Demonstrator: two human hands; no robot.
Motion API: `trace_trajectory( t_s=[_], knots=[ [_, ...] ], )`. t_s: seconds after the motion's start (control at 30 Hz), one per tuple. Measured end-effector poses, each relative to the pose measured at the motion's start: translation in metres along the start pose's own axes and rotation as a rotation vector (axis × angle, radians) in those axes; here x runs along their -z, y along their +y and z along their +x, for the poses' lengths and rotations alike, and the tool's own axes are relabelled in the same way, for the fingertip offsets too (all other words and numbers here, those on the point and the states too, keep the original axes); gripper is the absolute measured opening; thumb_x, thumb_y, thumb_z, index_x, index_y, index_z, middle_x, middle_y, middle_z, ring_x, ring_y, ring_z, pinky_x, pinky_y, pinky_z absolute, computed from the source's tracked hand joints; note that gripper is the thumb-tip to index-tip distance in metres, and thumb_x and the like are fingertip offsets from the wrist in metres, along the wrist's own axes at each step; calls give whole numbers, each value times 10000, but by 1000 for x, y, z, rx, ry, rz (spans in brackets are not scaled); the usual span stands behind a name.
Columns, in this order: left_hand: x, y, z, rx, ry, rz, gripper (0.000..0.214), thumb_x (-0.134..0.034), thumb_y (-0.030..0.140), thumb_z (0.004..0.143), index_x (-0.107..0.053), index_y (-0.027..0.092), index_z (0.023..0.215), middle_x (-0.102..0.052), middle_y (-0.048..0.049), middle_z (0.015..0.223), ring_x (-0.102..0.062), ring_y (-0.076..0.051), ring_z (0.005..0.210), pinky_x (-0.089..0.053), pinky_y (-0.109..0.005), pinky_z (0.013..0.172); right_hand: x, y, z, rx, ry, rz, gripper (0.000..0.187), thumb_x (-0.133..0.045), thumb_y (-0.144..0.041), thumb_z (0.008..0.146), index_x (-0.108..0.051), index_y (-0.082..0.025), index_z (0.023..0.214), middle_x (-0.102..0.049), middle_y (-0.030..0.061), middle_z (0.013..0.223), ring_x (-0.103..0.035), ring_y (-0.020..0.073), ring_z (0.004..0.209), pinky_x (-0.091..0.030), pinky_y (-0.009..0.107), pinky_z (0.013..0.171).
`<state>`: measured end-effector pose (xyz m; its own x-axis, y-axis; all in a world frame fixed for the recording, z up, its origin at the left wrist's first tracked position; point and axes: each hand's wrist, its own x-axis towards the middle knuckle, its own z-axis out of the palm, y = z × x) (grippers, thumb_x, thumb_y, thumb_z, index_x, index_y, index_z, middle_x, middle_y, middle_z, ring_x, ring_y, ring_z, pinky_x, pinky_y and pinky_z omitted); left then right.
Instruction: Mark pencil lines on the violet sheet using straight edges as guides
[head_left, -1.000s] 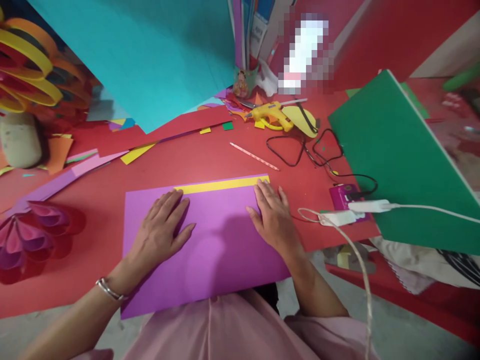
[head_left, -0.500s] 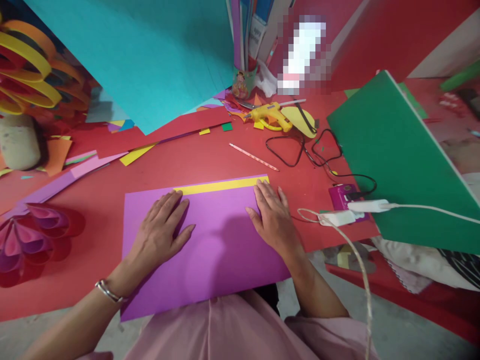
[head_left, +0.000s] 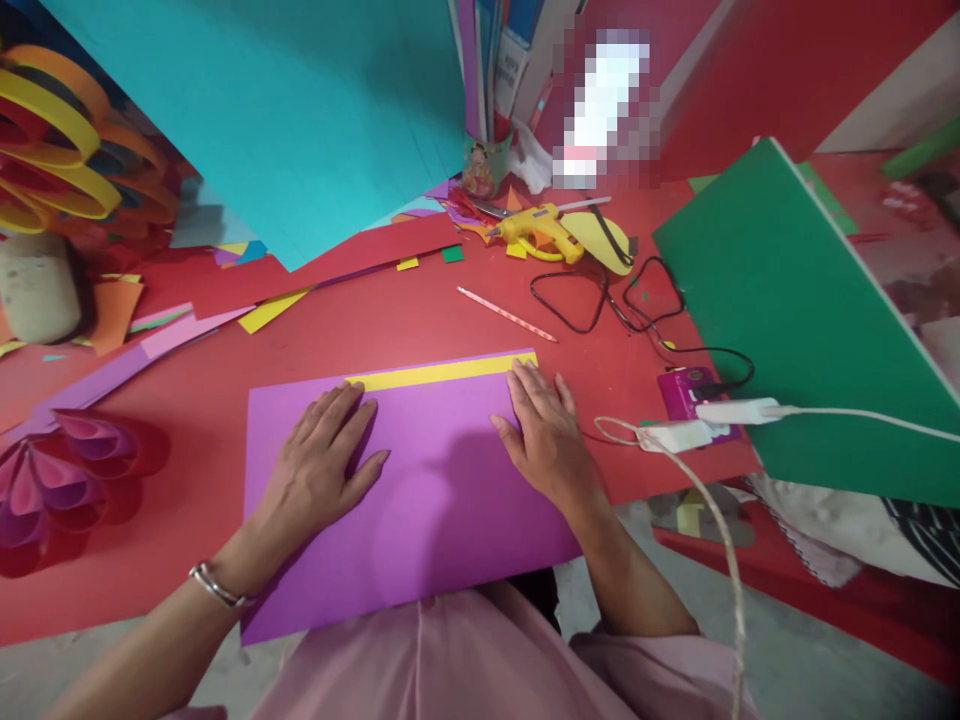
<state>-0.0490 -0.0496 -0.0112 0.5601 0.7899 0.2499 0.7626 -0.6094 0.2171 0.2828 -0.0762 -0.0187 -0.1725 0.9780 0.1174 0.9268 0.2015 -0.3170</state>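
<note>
A purple sheet of paper (head_left: 442, 490) lies flat on the red table (head_left: 420, 315), right in front of me. A yellow strip (head_left: 442, 372) shows along its far edge. My left hand (head_left: 319, 465) rests palm down on the left part of the sheet, fingers stretched out. My right hand (head_left: 544, 435) lies flat on the sheet's right part, its fingertips at the end of the yellow strip. Neither hand holds anything.
A pink pencil (head_left: 506, 313) lies beyond the sheet. A yellow glue gun (head_left: 536, 230) with black cable sits further back. A green board (head_left: 795, 310) leans at the right, a large teal sheet (head_left: 285, 110) at the back. A paper flower (head_left: 52, 480) sits left. White plugs (head_left: 705, 425) lie right.
</note>
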Motion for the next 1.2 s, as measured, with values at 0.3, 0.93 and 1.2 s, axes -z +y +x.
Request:
trace_trajectory(
  t_s=[0.3,0.93,1.2],
  knots=[
    [1,0,1,-13,-7,5,632,-633,401,1010,-444,181,1571,-509,-237,1583,-479,-430,1499,-435,-623,1213,0,0,1,-1,4,13,644,-414,-471,1111,-327,-156,1666,-406,155,1702,-355,307,1599,-248,601,1307],
    [1,0,2,-20,-3,0,630,-635,400,1013,-432,198,1574,-508,-230,1582,-475,-430,1502,-440,-626,1210,1,0,1,1,8,24,654,-424,-468,1109,-300,-179,1681,-413,155,1698,-365,314,1594,-255,613,1302],
    [1,0,2,-18,-8,8,626,-644,388,1006,-451,169,1560,-515,-242,1572,-483,-432,1494,-434,-621,1216,2,0,1,1,0,13,643,-429,-465,1109,-328,-156,1664,-410,150,1700,-357,305,1599,-254,602,1305]
  ],
)
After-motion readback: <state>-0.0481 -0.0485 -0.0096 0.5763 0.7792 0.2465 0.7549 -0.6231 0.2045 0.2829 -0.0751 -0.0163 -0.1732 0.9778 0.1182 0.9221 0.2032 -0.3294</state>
